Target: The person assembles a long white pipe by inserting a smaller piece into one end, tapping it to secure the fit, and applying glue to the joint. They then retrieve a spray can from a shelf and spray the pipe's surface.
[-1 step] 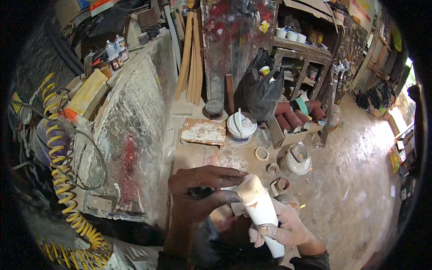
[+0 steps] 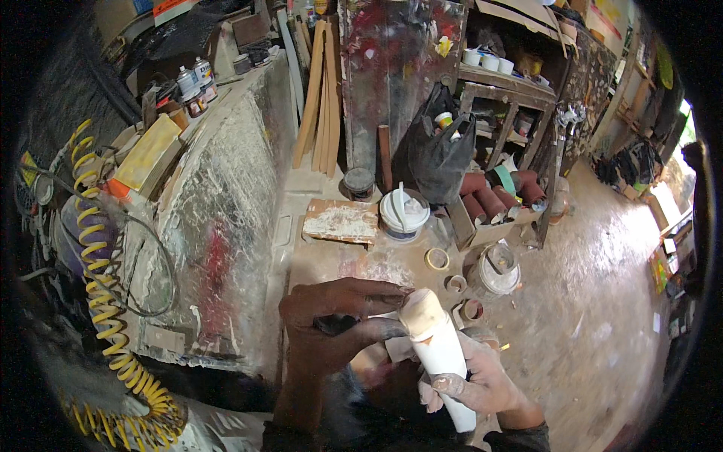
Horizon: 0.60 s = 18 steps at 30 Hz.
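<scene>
My right hand (image 2: 478,377) is wrapped around a long white rounded piece (image 2: 443,361) with a beige blunt end and a small brown patch just below it. The piece leans, its beige end up and to the left. At that end, my left hand (image 2: 339,320) has its thumb and fingers bent toward each other, the fingertips at the piece's edge. A small pale flap (image 2: 399,348) shows under the left thumb; whether the hand grips it is hard to see. My fingers hide part of the white piece's side.
Ahead stand a white tub (image 2: 404,215) with a stick across it, a white-smeared board (image 2: 340,221) and tape rolls (image 2: 437,258). A lidded bucket (image 2: 497,273) and a box of reddish-brown rolls (image 2: 489,226) are to the right. A yellow coiled hose (image 2: 102,286) hangs left.
Very little differs. The view has shifted slightly; both hands stay in nearly the same pose at the white piece.
</scene>
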### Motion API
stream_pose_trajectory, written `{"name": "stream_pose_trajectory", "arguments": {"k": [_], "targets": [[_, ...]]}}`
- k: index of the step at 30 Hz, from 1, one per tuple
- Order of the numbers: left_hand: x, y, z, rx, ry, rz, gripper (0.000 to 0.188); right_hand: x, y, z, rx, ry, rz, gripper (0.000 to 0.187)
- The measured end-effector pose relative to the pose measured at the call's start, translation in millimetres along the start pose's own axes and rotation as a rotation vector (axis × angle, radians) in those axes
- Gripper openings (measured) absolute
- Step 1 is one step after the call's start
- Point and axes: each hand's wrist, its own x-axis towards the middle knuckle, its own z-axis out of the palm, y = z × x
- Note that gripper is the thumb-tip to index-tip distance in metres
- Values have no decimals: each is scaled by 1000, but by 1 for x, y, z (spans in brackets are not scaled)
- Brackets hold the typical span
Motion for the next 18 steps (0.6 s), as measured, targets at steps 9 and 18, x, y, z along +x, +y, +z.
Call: {"name": "stream_pose_trajectory", "arguments": {"k": [9,18], "targets": [[-1,20,5,15,128,-141,17,3,-17,18,-43,162,19,50],[16,30,-9,66,-32,-185,18,3,-30,19,-172,180,88,47]]}}
